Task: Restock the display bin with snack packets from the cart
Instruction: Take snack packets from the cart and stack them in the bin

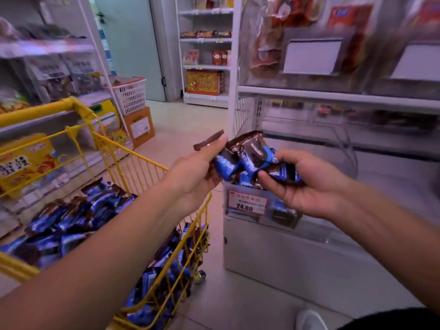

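Observation:
My left hand (pixel 197 172) and my right hand (pixel 307 182) together grip a bunch of blue and brown snack packets (pixel 245 160) in mid air, just above the near-left corner of the clear display bin (pixel 240 191). The bin carries a red price tag (pixel 246 203) reading 24.80, and a few packets lie inside it. The yellow wire cart (pixel 147 170) stands at the left, heaped with several more of the same packets (pixel 71 217). The view is blurred by motion.
White shelving (pixel 333 94) with hanging snack bags rises behind the bin on the right. More shelves line the left. A cardboard box (pixel 140 127) with a white basket on it stands beyond the cart. Tiled floor runs down the aisle between.

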The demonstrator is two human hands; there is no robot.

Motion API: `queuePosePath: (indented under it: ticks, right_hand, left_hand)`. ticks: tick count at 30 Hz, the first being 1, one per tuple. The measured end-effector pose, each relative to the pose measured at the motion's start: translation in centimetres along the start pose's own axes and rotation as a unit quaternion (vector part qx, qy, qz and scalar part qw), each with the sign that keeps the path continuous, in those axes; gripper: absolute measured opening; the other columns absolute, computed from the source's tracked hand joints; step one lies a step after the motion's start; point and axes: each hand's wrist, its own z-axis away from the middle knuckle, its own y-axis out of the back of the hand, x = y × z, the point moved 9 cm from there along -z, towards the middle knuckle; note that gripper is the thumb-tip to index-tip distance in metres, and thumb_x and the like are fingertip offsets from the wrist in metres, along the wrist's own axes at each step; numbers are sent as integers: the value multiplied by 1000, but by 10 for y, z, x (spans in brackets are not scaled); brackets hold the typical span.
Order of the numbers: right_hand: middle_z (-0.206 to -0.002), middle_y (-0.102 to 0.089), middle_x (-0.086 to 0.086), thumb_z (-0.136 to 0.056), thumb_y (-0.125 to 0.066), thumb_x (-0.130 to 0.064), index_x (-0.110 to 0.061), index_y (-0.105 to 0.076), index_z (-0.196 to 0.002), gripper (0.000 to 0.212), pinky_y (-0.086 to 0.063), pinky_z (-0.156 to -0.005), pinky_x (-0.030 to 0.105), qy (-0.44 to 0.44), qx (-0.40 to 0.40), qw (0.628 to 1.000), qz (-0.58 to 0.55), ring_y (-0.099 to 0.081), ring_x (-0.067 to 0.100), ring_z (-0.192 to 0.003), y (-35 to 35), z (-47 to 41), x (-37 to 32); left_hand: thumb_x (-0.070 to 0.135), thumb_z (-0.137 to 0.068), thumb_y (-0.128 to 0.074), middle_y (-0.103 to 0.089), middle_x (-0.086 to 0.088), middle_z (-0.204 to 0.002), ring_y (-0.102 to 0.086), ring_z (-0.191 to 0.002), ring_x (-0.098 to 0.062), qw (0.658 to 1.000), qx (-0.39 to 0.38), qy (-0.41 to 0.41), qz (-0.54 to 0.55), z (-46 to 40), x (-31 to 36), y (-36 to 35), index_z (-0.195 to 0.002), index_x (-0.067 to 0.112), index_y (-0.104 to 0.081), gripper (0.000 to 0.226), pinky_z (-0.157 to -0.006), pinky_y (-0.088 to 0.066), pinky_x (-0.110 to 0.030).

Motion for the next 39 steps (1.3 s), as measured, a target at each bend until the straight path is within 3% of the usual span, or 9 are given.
queuePosePath:
  ticks: [5,9,14,17,19,25,30,35,39]
  right_hand:
    - [-103,-73,25,-96,-57,-8,5,-67,-108,21,-59,-47,29,-22,-5,1000,13,-73,29,-78,9,-6,2]
    - [-70,-70,10,-91,-62,-12,-7,-68,-85,10,-54,-44,26,108,55,973,198,-66,20,-56,18,-9,-24]
    - [-77,-64,-14,-73,-70,-34,-28,-57,-96,27,-47,-60,17,399,19,775,490,-57,1,-65,-17,21,-62]
    - [-106,-58,-7,-76,-71,-36,-27,-43,-126,58,-48,-76,23,409,-45,666,622,-56,8,-90,-30,24,-45]
    - [-129,-47,-3,-80,-63,-36,-25,-32,-142,70,-44,-96,33,399,-50,636,659,-48,15,-113,-28,23,-44]
    - [-134,-39,-7,-76,-52,-34,-25,-25,-154,84,-37,-95,14,341,-85,670,654,-45,4,-118,-21,13,-50]
    - [-111,-64,0,-71,-86,-3,-22,-47,-138,81,-60,-86,48,367,-158,749,529,-70,20,-103,-13,18,-67]
    - [-122,-64,-3,-65,-81,7,-23,-69,-103,49,-58,-94,38,371,-224,716,547,-62,15,-121,-21,26,-62]
    - [-137,-52,-9,-70,-67,12,-34,-76,-101,56,-53,-102,33,395,-230,701,547,-52,9,-132,-25,29,-57]
  left_hand:
    - [41,-68,-79,-75,-12,-110,-71,-104,-25,994,-81,-70,-25,1,-7,-47,-109,9,-73,52,-91,-57,-38]
    - [30,-77,-79,-76,-12,-103,-73,-96,-27,998,-4,-67,-13,-10,-8,-39,-100,10,-75,31,-80,-61,-35]
    - [30,-84,-71,-75,-5,-75,-69,-55,-16,996,41,81,27,-10,-36,-35,-91,14,-73,17,-51,-54,-23]
    - [35,-88,-64,-74,-10,-90,-70,-66,-20,990,-27,127,51,-7,-39,-48,-100,14,-73,26,-57,-58,-31]
    - [38,-88,-62,-73,-13,-100,-72,-75,-25,988,-73,128,52,-7,-35,-53,-111,14,-70,34,-57,-60,-35]
    - [26,-80,-67,-75,-18,-101,-75,-82,-26,978,-170,112,51,0,-27,-58,-91,7,-80,26,-61,-61,-37]
    - [41,-72,-71,-75,-18,-103,-75,-84,-27,978,-150,145,-6,-1,-35,-45,-90,10,-81,38,-62,-62,-38]
    - [51,-76,-71,-70,-21,-117,-70,-101,-35,953,-219,199,-69,7,-44,-45,-109,13,-76,50,-79,-57,-56]
    - [55,-79,-69,-66,-22,-124,-68,-109,-37,942,-249,220,-47,13,-46,-55,-115,11,-74,57,-79,-59,-51]
